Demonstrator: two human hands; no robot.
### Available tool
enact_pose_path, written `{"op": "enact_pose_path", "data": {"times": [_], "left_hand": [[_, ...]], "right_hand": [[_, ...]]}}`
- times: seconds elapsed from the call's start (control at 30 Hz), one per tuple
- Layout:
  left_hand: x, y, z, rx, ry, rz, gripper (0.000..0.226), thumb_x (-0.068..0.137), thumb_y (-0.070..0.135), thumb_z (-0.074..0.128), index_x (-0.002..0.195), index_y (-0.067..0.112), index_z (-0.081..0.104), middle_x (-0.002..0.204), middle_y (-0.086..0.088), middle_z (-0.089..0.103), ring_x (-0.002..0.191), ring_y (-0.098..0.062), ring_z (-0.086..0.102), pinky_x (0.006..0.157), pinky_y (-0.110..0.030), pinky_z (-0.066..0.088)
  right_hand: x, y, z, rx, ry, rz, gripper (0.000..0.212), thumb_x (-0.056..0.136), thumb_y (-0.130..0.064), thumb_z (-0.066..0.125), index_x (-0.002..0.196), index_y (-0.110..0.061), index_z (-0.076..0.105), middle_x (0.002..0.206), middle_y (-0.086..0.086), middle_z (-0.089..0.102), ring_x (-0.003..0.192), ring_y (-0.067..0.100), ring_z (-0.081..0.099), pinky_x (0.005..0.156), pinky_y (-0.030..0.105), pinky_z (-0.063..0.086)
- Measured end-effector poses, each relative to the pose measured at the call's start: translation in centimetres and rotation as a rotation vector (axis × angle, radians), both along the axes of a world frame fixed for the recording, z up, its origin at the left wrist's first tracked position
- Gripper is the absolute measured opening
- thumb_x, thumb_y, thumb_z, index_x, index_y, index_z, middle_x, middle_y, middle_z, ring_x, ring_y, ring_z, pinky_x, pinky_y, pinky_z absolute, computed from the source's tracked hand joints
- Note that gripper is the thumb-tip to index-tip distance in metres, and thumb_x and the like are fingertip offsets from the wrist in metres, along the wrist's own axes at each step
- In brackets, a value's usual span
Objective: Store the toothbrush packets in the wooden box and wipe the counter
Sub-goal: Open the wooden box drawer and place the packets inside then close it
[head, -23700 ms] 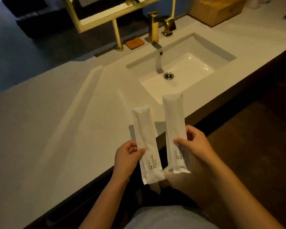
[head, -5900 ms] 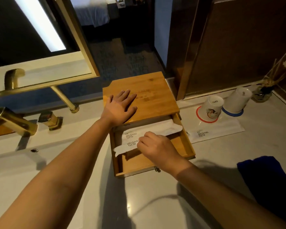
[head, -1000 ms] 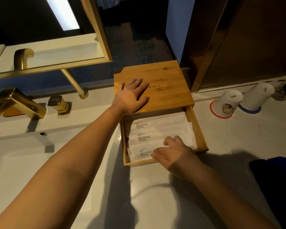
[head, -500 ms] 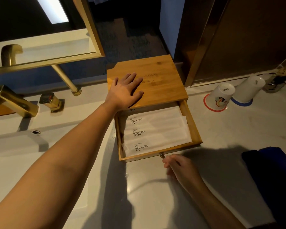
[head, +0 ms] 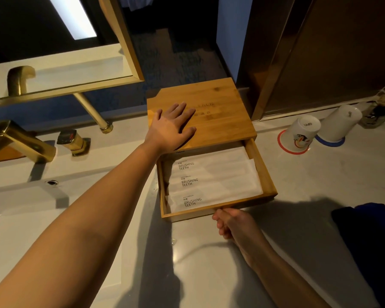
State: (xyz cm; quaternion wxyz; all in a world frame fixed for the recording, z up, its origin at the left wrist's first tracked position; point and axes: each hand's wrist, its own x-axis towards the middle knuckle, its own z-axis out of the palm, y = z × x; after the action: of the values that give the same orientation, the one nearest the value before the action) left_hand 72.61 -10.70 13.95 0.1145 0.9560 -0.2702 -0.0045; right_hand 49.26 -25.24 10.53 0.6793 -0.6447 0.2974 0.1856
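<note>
Here, white toothbrush packets [head: 211,181] fill drawer [head: 266,183], left hand [head: 172,127] flat, right hand [head: 231,221] pinching front.

Drawer knob [head: 218,210] behind curled fingers [head: 220,218]

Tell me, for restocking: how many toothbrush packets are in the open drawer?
3 fully visible, side by side in the drawer: back, middle, front. A fourth packet's printed edge peeks from under the box top; more may be hidden there.
</note>
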Motion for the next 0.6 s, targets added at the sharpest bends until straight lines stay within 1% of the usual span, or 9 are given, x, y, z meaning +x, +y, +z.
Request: {"op": "enact_pose_path", "data": {"times": [0.13, 0.27, 0.4, 0.53, 0.6], "left_hand": [[0.1, 0.1, 0.0, 0.005, 0.006, -0.007, 0.059, 0.092, 0.055, 0.027, 0.146, 0.034, 0.023, 0.159, 0.000, 0.017, 0.147, -0.020, 0.011, 0.117, -0.052, 0.006], [0.2, 0.1, -0.1, 0.002, 0.002, -0.002, 0.057, 0.093, 0.055, 0.029, 0.146, 0.035, 0.023, 0.159, 0.001, 0.017, 0.147, -0.019, 0.010, 0.117, -0.052, 0.005], [0.2, 0.1, -0.4, 0.004, -0.015, -0.002, 0.057, 0.092, 0.055, 0.028, 0.146, 0.034, 0.023, 0.159, 0.001, 0.018, 0.147, -0.019, 0.011, 0.117, -0.052, 0.005], [0.2, 0.1, -0.5, -0.001, -0.011, -0.008, 0.058, 0.092, 0.055, 0.028, 0.146, 0.035, 0.023, 0.159, 0.001, 0.017, 0.147, -0.019, 0.010, 0.116, -0.052, 0.004], [0.4, 0.1, -0.6, -0.008, -0.011, -0.003, 0.058, 0.091, 0.056, 0.028, 0.145, 0.035, 0.023, 0.159, 0.000, 0.017, 0.147, -0.019, 0.011, 0.116, -0.051, 0.004]], "right_hand": [[1.2, 0.3, -0.2, -0.009, -0.044, -0.002, 0.029, 0.089, -0.019, 0.056, 0.063, -0.017, 0.067, 0.045, -0.009, 0.059, 0.046, 0.001, 0.052, 0.046, 0.014, 0.041], [1.6, 0.4, -1.0, -0.046, -0.053, 0.005, 0.028, 0.090, -0.022, 0.056, 0.065, -0.017, 0.068, 0.046, -0.009, 0.060, 0.050, 0.005, 0.053, 0.050, 0.019, 0.041], [3.2, 0.5, -1.4, -0.059, -0.112, -0.034, 0.030, 0.091, -0.022, 0.054, 0.065, -0.018, 0.067, 0.047, -0.010, 0.061, 0.051, 0.007, 0.052, 0.048, 0.018, 0.041], [5.5, 0.9, -1.8, -0.096, -0.122, -0.069, 0.032, 0.091, -0.024, 0.054, 0.062, -0.019, 0.066, 0.047, -0.008, 0.060, 0.052, 0.009, 0.052, 0.051, 0.022, 0.041], [7.0, 0.7, -1.9, -0.105, -0.108, -0.045, 0.032, 0.092, -0.025, 0.053, 0.063, -0.019, 0.066, 0.054, -0.006, 0.060, 0.057, 0.013, 0.053, 0.055, 0.025, 0.041]]}}
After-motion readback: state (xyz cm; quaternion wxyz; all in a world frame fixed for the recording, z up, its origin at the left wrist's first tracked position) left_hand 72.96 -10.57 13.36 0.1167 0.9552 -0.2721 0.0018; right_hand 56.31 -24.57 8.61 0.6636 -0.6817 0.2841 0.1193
